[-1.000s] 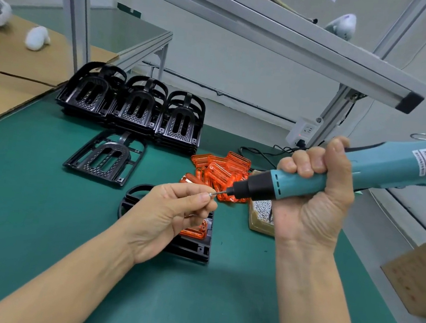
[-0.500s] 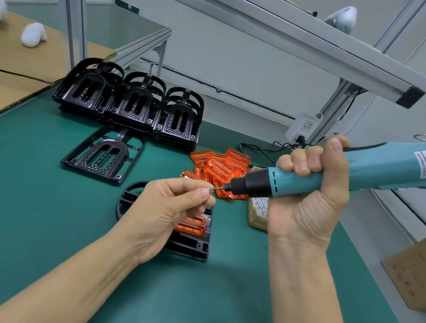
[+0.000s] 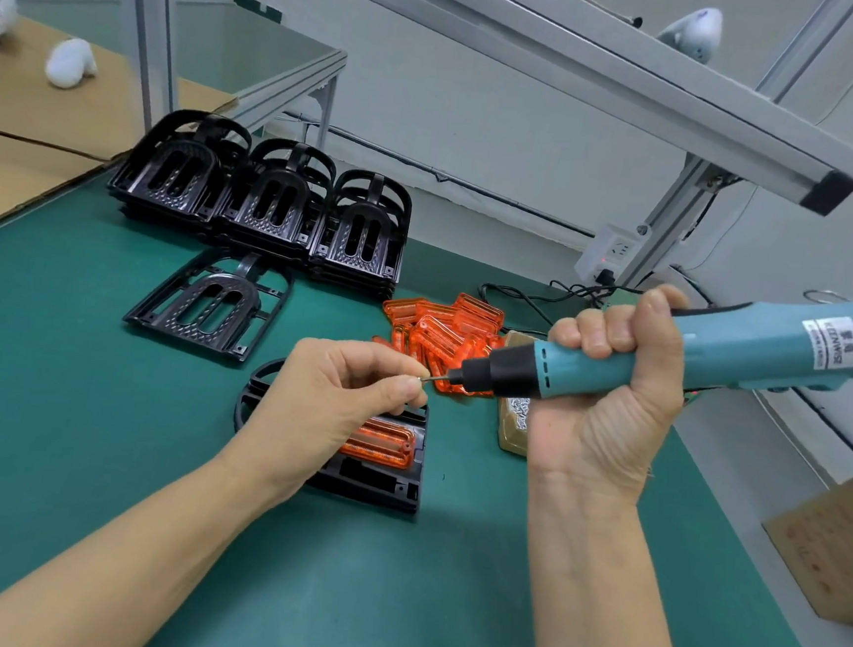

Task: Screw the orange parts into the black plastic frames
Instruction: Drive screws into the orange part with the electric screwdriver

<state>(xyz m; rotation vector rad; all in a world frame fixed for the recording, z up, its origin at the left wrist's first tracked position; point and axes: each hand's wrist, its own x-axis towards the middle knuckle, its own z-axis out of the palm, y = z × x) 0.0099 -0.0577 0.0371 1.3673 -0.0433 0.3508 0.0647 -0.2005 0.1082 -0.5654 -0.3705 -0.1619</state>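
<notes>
1. Here, the right hand (image 3: 609, 391) grips the teal screwdriver (image 3: 695, 352) — fingers wrapped round it.
2. The left hand (image 3: 324, 407) pinches a screw (image 3: 423, 379) at the bit.
3. Beneath, mid-desk — a black frame (image 3: 374, 478) carries an orange part (image 3: 383, 443).

Work mat (image 3: 93, 449) carries all items. Three stacks of frames (image 3: 269, 206) stand side by side at the rear left; a single frame (image 3: 209, 304) lies flat just in front of them. Nearer the person, centre, another frame (image 3: 380, 479) lies flat with a slotted insert (image 3: 383, 443) seated in it. Behind and to its right — a pile of loose inserts (image 3: 445, 325). Right of that frame, touching the pile's edge — a tray of screws (image 3: 513, 424). A cardboard box (image 3: 833, 539) sits off the mat, far right.
</notes>
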